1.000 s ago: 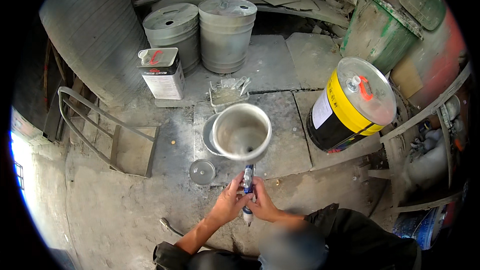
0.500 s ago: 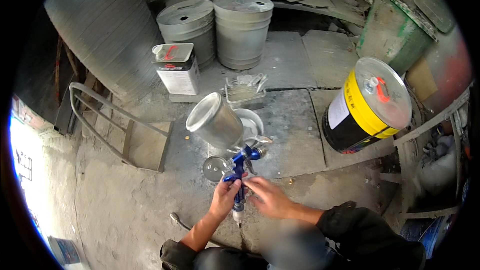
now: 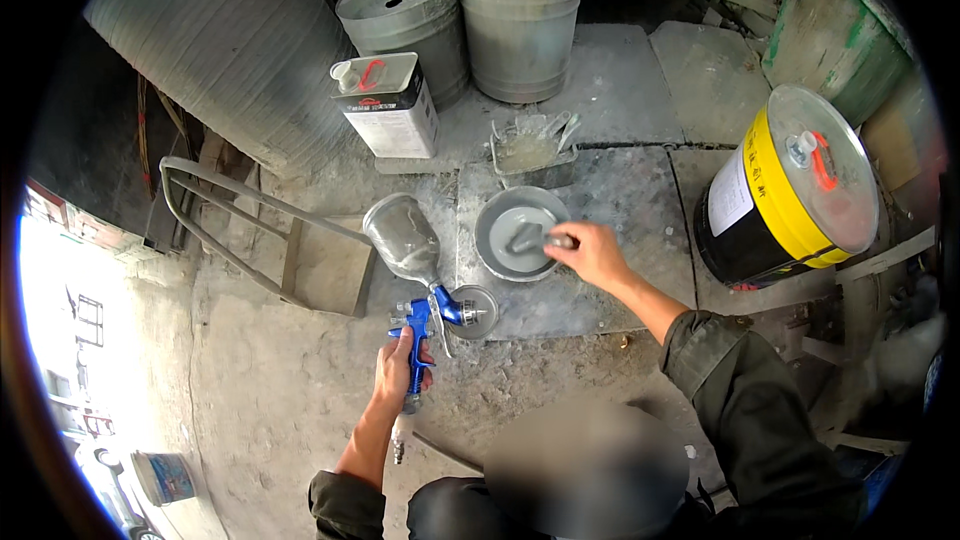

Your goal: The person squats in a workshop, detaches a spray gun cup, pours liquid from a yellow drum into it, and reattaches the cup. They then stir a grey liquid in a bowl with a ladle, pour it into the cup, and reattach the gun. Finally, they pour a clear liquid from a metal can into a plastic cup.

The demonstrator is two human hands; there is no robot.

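Note:
My left hand is closed round the grip of a blue spray gun, whose metal cup sits on top, tilted leftward. My right hand grips the metal handle of a utensil that reaches into a round bowl of grey liquid; its far end is hard to make out. A round metal lid lies below the bowl, partly behind the gun's nozzle. Beyond the bowl is a small tray with tools.
Grey drums and a rectangular can stand at the back. A yellow-and-black drum stands at right, before a green bin. A bent-tube metal frame is at left. A hose lies on the floor near me.
My right hand has left the spray gun and moved right and up to the utensil in the bowl. My left hand has moved left with the gun, whose cup has swung leftward.

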